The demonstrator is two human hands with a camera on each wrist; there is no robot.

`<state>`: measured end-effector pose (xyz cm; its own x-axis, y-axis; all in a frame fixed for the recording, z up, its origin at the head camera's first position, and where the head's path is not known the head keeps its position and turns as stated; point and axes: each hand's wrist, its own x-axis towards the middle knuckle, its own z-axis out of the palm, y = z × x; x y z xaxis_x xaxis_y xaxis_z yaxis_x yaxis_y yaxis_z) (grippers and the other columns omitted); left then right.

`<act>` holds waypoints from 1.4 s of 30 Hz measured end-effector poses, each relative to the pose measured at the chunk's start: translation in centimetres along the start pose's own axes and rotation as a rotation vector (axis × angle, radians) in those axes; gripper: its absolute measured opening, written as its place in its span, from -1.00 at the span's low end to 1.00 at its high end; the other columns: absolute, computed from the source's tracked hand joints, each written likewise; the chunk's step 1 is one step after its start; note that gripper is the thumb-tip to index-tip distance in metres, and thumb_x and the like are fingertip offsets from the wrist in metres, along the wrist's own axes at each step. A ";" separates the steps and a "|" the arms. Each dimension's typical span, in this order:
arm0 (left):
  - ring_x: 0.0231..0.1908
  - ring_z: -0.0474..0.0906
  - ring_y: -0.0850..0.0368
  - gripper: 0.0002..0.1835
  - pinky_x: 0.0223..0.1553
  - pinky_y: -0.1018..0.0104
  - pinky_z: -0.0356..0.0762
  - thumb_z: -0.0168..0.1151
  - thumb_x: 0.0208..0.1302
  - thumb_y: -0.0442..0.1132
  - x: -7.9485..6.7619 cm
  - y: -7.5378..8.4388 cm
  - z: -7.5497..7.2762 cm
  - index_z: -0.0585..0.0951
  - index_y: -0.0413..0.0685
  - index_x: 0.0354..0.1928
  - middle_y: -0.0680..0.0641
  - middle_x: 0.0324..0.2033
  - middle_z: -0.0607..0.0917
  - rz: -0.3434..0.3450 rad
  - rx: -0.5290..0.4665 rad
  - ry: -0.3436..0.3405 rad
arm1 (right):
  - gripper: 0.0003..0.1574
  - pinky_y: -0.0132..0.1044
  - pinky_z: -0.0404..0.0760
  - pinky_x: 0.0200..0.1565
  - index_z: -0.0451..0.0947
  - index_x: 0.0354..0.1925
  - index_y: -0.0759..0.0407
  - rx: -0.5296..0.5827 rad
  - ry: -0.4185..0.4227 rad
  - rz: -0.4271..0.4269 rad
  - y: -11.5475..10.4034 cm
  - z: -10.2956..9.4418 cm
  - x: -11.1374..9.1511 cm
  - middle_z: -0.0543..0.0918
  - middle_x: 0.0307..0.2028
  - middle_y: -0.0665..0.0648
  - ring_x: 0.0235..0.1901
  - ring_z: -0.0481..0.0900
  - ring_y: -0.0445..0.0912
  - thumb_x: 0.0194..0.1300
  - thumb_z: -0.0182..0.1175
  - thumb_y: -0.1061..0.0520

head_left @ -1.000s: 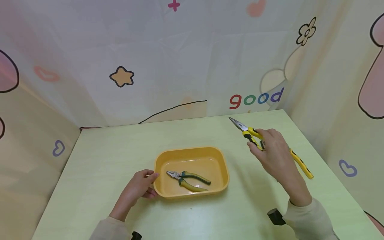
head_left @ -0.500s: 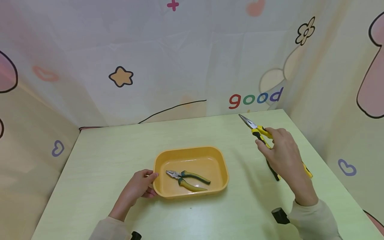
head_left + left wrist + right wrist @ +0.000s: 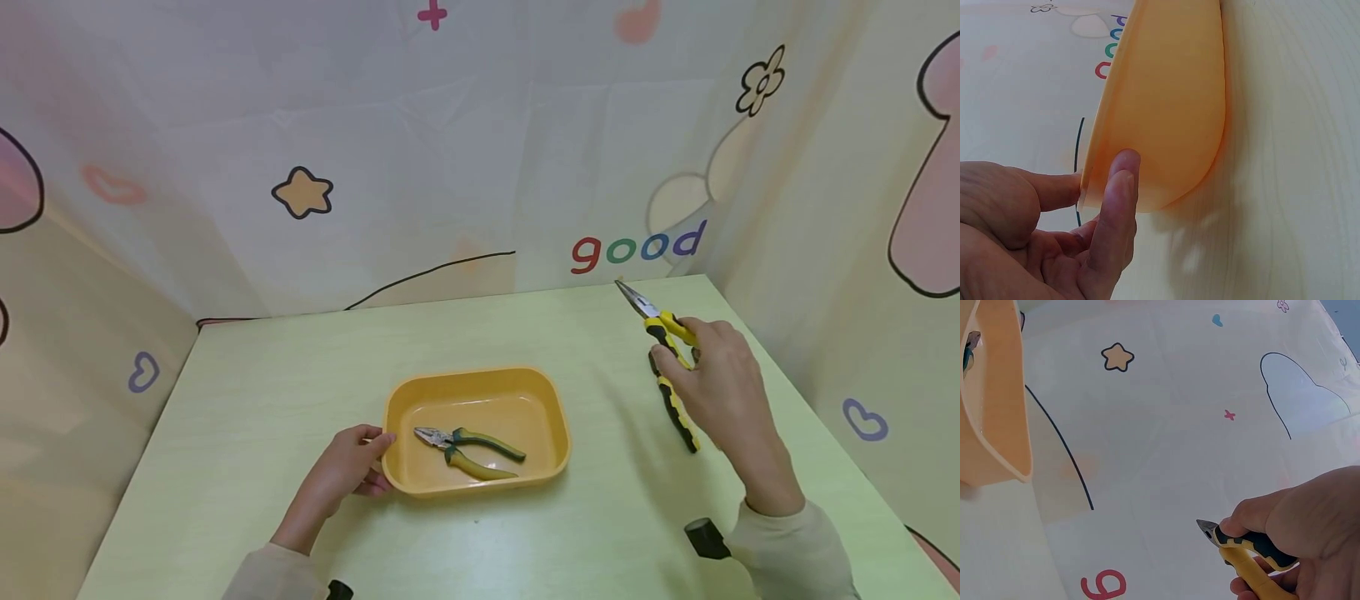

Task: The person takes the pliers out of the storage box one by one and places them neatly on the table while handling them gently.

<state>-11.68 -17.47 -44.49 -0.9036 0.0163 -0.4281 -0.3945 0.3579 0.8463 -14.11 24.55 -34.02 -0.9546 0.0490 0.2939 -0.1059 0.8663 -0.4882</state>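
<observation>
My right hand (image 3: 720,379) grips long-nose pliers (image 3: 641,302) by their yellow and black handles, tips pointing to the back wall. In the right wrist view, thumb and fingers lie on opposite handles of these pliers (image 3: 1244,550). Below that hand, another tool with a black and yellow handle (image 3: 678,417) lies on the table, partly hidden by the hand. My left hand (image 3: 351,462) pinches the left edge of a yellow plastic tray (image 3: 543,400). Combination pliers (image 3: 472,450) with green and yellow handles lie in the tray, handles spread.
The pale table (image 3: 285,383) carries the tray near its middle. A printed cloth (image 3: 420,167) hangs behind the table and along both sides.
My right hand has moved to the right with the long-nose pliers, uncovering the black and yellow handle on its left and covering the one on its right. Left hand and tray stay put.
</observation>
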 end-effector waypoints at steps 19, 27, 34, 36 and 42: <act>-0.57 0.65 0.09 -0.53 -0.52 0.28 0.73 0.10 0.58 -0.20 -0.2 0.1 -0.1 0.41 -0.47 0.30 -0.24 -0.36 0.67 0.003 -0.007 -0.001 | -0.27 0.06 0.42 -0.19 0.38 0.31 0.59 -0.015 -0.019 0.065 0.5 -0.2 0.1 0.50 0.02 0.51 -0.06 0.39 0.28 0.45 0.24 0.05; -0.57 0.65 0.09 -0.54 -0.52 0.29 0.72 0.10 0.58 -0.20 -0.1 0.0 -0.1 0.41 -0.46 0.29 -0.24 -0.35 0.67 0.007 -0.011 -0.003 | -0.29 0.17 0.46 -0.15 0.39 0.28 0.62 -0.016 -0.014 0.072 0.7 -0.1 0.1 0.51 0.02 0.54 -0.03 0.40 0.33 0.44 0.23 0.07; -0.57 0.64 0.09 -0.55 -0.52 0.29 0.72 0.10 0.59 -0.20 0.0 -0.2 -0.1 0.42 -0.46 0.28 -0.23 -0.36 0.66 0.009 -0.015 -0.005 | -0.26 0.24 0.47 -0.10 0.37 0.29 0.64 -0.022 -0.028 0.089 0.9 0.1 0.1 0.50 0.05 0.57 0.00 0.41 0.36 0.45 0.23 0.05; -0.58 0.64 0.09 -0.55 -0.53 0.29 0.72 0.10 0.58 -0.20 0.0 -0.2 -0.1 0.42 -0.45 0.28 -0.24 -0.35 0.66 0.007 -0.014 -0.003 | -0.25 0.26 0.48 -0.08 0.37 0.29 0.64 -0.023 -0.033 0.096 1.0 0.2 0.2 0.50 0.05 0.58 0.00 0.41 0.36 0.45 0.23 0.04; -0.58 0.64 0.10 -0.53 -0.53 0.29 0.72 0.10 0.58 -0.19 0.0 -0.1 -0.1 0.41 -0.45 0.30 -0.23 -0.38 0.66 0.004 -0.015 -0.004 | -0.23 0.26 0.47 -0.08 0.36 0.28 0.66 -0.025 -0.045 0.119 1.1 0.3 0.2 0.48 0.05 0.58 -0.02 0.41 0.36 0.45 0.23 0.02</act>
<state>-11.63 -17.61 -44.58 -0.9047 0.0212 -0.4256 -0.3931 0.3442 0.8526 -14.52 25.36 -34.73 -0.9715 0.1303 0.1978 0.0152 0.8677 -0.4969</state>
